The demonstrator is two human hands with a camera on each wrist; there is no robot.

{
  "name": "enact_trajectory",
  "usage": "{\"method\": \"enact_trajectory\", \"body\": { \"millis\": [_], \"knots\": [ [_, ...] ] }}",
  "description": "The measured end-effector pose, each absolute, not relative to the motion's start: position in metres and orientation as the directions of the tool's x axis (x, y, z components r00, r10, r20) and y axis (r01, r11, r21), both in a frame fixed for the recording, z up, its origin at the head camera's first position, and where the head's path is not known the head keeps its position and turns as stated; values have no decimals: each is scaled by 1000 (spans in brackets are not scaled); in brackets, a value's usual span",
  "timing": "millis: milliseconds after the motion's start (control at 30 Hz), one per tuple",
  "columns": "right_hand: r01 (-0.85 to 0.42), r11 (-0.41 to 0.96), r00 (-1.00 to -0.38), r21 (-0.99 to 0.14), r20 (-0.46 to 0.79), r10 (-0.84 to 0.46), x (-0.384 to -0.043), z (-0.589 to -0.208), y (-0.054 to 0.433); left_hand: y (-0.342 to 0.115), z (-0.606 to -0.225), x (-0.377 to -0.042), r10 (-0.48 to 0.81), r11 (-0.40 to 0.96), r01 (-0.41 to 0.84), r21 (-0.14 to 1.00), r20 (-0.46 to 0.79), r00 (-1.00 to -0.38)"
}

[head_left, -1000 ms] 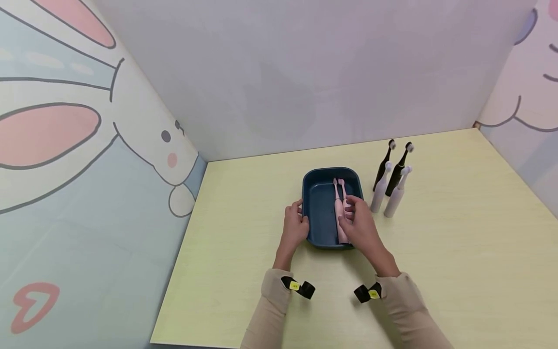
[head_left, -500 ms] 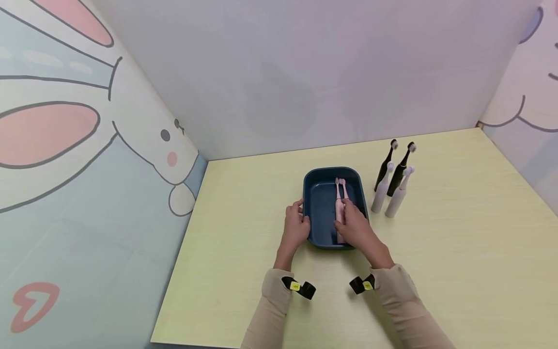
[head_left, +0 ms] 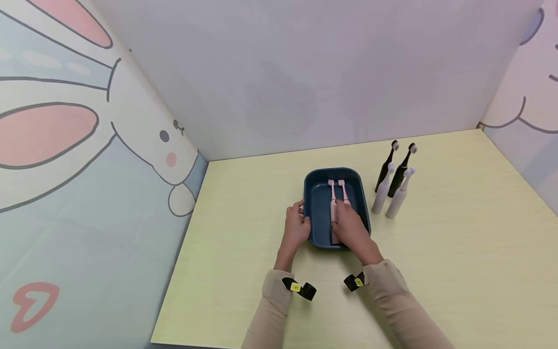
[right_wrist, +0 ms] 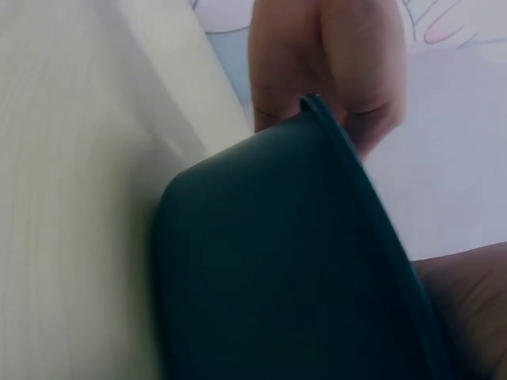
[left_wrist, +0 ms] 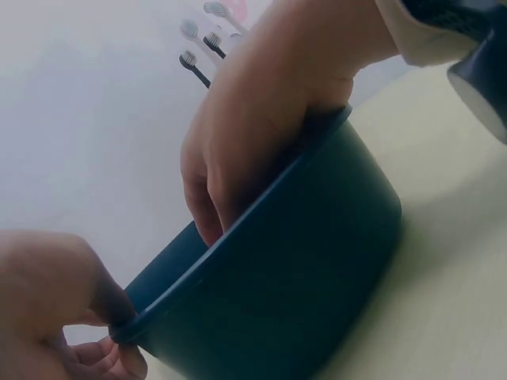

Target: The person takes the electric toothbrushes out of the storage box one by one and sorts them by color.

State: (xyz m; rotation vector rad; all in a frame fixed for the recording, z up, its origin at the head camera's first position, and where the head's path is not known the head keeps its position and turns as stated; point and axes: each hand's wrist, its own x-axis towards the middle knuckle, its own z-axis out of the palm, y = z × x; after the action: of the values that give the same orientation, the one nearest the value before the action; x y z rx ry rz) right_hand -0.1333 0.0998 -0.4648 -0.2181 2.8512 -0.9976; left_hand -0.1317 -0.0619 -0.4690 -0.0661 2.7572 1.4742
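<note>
Two pink electric toothbrushes lie side by side in a dark blue plastic bin [head_left: 317, 208], heads toward the far wall. My left hand [head_left: 296, 227] grips the bin's left rim, thumb inside and fingers outside; the left wrist view shows this pinch on the rim [left_wrist: 127, 328]. My right hand [head_left: 350, 227] reaches down into the bin, its thumb and fingers at the handle of the left pink electric toothbrush [head_left: 333, 211]. It covers most of the handle of the right pink electric toothbrush [head_left: 343, 191]. In both wrist views the bin's wall hides the toothbrushes.
Just right of the bin stand two black electric toothbrushes [head_left: 397, 179] and two pale lilac ones [head_left: 395, 201], upright on the light wood table [head_left: 235, 252]. A plain wall [head_left: 305, 87] rises behind, and a rabbit-printed wall [head_left: 87, 194] runs along the left.
My right hand has moved left inside the bin. The left pink toothbrush has shifted left, widening the gap between the two. My left hand has stayed on the rim.
</note>
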Motion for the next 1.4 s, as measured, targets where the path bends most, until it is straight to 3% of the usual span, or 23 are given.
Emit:
{"method": "enact_trajectory", "body": {
  "millis": [367,667,833,1133,1400],
  "knots": [
    [-45,862,-986,-505,-118,-120,-138,-467,77,-59,-469,-131,-30,557,-53,829,-44,-999],
    [-79,915,-996,-395,-9,-89,-139,-473,67,-59,-468,-132,-27,559,-56,827,-49,-998],
    [-75,922,-996,-379,-7,-84,-141,-475,67,-59,-469,-132,-24,566,-49,823,-43,-999],
    [-39,880,-994,-473,-69,-81,-144,-472,70,-61,-470,-134,-23,570,-41,820,-34,-999],
    [-45,712,-992,-701,-55,-116,-146,-466,82,-60,-469,-133,-28,557,-56,829,-48,-998]
  ]
}}
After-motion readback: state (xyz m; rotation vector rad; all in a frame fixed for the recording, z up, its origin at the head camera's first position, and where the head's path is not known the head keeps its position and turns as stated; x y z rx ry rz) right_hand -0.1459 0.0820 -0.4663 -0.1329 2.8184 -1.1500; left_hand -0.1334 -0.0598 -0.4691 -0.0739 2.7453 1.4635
